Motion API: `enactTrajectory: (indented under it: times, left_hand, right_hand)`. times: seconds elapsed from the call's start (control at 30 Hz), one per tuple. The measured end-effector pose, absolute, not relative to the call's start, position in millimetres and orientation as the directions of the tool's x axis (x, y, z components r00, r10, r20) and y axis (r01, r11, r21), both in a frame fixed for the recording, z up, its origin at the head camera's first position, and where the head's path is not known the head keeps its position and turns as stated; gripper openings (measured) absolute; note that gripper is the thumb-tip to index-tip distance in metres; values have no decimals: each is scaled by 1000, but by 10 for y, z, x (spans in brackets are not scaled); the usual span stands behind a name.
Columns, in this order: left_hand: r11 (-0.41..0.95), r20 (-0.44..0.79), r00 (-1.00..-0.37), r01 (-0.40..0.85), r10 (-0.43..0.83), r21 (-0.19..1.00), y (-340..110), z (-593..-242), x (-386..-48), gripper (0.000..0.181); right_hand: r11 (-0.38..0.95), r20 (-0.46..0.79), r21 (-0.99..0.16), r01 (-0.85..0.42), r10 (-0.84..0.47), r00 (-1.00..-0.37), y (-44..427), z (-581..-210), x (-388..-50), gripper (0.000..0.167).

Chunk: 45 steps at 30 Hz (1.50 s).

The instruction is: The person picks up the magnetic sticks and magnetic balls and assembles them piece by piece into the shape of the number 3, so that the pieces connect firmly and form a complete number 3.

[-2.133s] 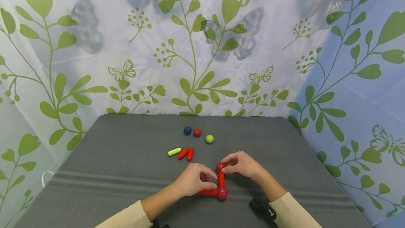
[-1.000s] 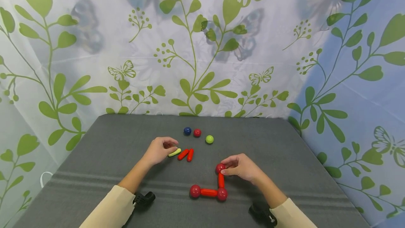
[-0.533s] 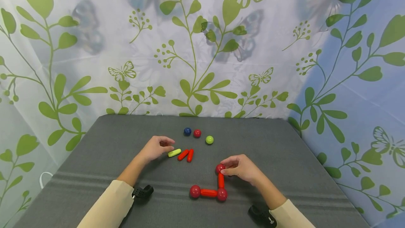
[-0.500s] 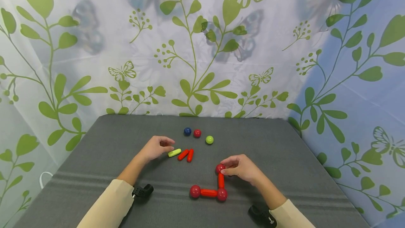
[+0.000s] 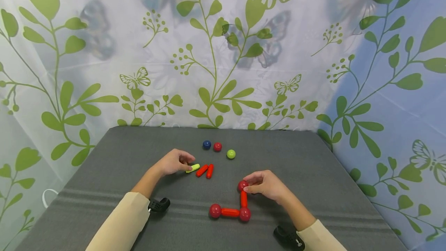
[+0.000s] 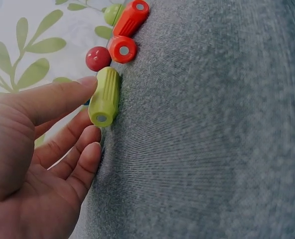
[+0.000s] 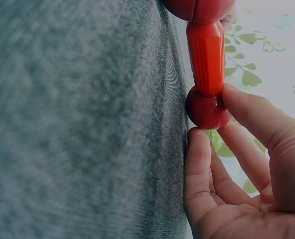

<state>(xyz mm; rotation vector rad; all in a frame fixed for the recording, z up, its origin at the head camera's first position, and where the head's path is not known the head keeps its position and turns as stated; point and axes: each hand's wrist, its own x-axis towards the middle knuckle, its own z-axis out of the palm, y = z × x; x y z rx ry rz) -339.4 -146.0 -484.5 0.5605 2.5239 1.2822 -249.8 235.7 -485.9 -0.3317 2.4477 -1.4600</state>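
My left hand (image 5: 175, 162) is at a yellow-green ribbed magnetic rod (image 5: 193, 168) on the grey table. In the left wrist view, the thumb lies against the side of this rod (image 6: 105, 97) and another finger runs behind it, its tip hidden. My right hand (image 5: 266, 184) holds a red ball (image 5: 242, 185) between thumb and fingers. From this ball a red rod (image 5: 243, 199) leads to a corner ball (image 5: 244, 214). A second red rod (image 5: 230, 212) joins that corner to another red ball (image 5: 215, 210), making an L.
Right of the yellow-green rod lie two loose red rods, one slanted (image 5: 202, 170) and one more upright (image 5: 210, 171). Behind them are a blue ball (image 5: 207, 145), a red ball (image 5: 217, 146) and a green ball (image 5: 231, 154). A leaf-patterned curtain (image 5: 216, 61) hangs around the table.
The left hand left the L's near side and reached the yellow-green rod. It drew back slightly, then moved right onto the rod. The right hand stays at its ball.
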Motion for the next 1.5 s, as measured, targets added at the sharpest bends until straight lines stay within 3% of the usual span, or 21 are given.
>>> enactTrajectory:
  times: [0.37,0.87,1.5]
  left_hand:
    - [567,-7,-848,349,530,746,-1408,-4874,-3446,34]
    - [638,-39,-863,340,503,691,-1338,-4869,-3423,30]
    - [629,11,-878,351,478,694,-1372,-4872,-3382,26]
  right_hand:
    - [451,-116,-891,-53,-340,-933,2365,-4861,-2502,36]
    - [467,-156,-884,-12,-320,-935,2371,-4847,-2524,36]
    - [469,-160,-883,-2,-305,-939,2349,-4850,-2500,40]
